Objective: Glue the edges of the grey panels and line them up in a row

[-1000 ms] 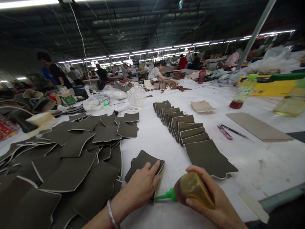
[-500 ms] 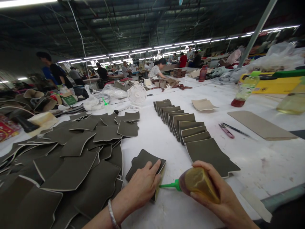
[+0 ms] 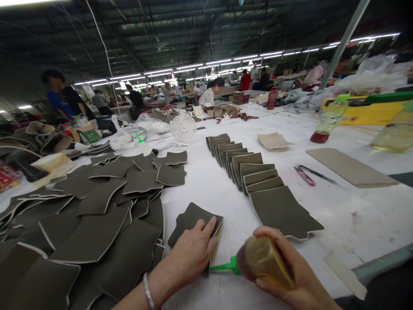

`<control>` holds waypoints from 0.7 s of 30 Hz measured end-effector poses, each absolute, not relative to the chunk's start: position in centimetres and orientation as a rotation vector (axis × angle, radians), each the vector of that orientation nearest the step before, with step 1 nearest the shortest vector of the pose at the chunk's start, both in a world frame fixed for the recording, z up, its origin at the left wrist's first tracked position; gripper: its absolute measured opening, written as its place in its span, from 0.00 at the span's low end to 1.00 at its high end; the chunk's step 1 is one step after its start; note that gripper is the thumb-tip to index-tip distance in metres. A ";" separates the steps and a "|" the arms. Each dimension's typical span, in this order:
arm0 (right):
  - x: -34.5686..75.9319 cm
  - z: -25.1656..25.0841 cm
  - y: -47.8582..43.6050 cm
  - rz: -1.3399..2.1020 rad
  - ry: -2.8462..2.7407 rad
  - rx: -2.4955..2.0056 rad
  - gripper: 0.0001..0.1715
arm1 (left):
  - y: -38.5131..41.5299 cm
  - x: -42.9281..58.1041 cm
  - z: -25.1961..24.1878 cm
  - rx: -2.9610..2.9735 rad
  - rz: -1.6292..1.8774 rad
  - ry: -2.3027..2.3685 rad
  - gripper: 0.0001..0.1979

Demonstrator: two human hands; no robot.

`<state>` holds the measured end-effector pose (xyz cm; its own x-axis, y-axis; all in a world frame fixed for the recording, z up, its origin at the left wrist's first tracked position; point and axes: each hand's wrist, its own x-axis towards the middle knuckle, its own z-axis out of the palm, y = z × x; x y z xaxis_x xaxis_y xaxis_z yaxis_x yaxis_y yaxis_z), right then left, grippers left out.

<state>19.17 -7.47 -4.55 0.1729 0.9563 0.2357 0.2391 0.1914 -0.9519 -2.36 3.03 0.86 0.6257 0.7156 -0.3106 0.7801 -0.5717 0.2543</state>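
My left hand (image 3: 193, 249) presses a dark grey-brown leather-like piece (image 3: 190, 219) against the table, fingers bent over it with the index stretched toward its right edge. The thumb is hidden. My right hand (image 3: 290, 262) is wrapped around a squeeze bottle (image 3: 263, 260) of amber liquid, tilted sideways. Its green nozzle (image 3: 222, 267) points left, with the tip at the piece's lower right edge beside my left fingers. A yellowish strip shows along that edge. To the right lies a row of overlapping similar pieces (image 3: 277, 206); a loose heap of them (image 3: 97, 232) spreads on the left.
Pink-handled thread snips (image 3: 305, 175) and a pen-like tool (image 3: 318, 174) lie right, near a flat beige panel (image 3: 348, 168). A white fan (image 3: 183, 127) stands behind. Bottles (image 3: 331, 120) and a yellow box (image 3: 368, 113) are far right. A co-worker (image 3: 211, 92) sits across the table.
The bottle and my right hand have moved toward me and slightly left, the nozzle tip sliding down along the piece's edge. My left hand stays on the piece.
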 end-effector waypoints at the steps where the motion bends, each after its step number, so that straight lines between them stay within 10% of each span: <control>1: 19.2 -4.4 -7.4 0.796 -1.294 -1.297 0.32 | 3.0 -2.4 0.9 2.485 -0.244 1.190 0.26; 21: 21.2 -3.3 -5.0 0.334 -1.482 -1.444 0.26 | 3.3 -1.9 1.7 2.479 -0.333 1.138 0.25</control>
<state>21.17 -5.01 -3.27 0.2115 0.8692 0.4470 0.5934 0.2492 -0.7653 -1.85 3.32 1.74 0.6418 0.6720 -0.3695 0.7651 -0.5935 0.2498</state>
